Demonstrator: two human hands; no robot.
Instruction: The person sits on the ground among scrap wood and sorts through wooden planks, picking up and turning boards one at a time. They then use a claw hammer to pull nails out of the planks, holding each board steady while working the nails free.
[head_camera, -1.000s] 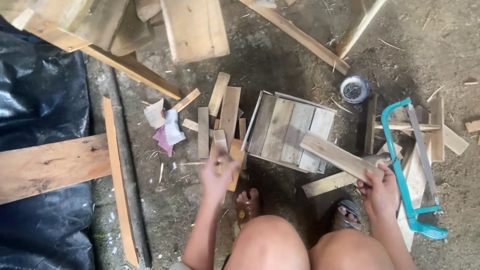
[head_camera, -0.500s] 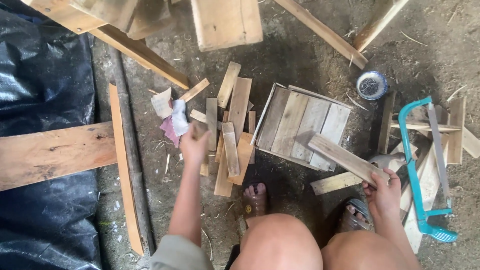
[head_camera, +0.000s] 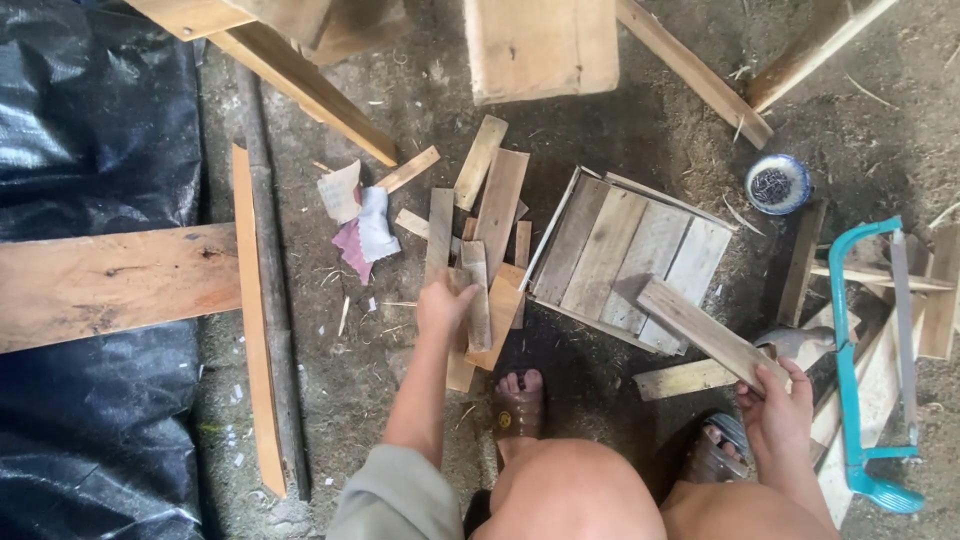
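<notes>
My left hand (head_camera: 445, 305) reaches into a heap of short wooden offcuts (head_camera: 487, 225) on the dirt ground, with its fingers around one narrow upright piece (head_camera: 477, 295). My right hand (head_camera: 778, 412) grips the near end of a flat wooden slat (head_camera: 700, 328), whose far end rests on a small box of wooden slats (head_camera: 625, 255). My knees and sandalled feet (head_camera: 520, 405) show at the bottom.
A turquoise-framed hacksaw (head_camera: 860, 360) lies on boards at the right. A small round tin (head_camera: 777, 183) sits on the ground beyond the box. A wide plank (head_camera: 110, 285) and a thin strip (head_camera: 258, 320) lie left, beside black plastic sheeting (head_camera: 80, 130). Crumpled sandpaper scraps (head_camera: 358, 220) lie near the offcuts.
My left hand drew back from the sandpaper scraps toward me and closed on a narrow offcut in the heap. My right hand stayed on the slat.
</notes>
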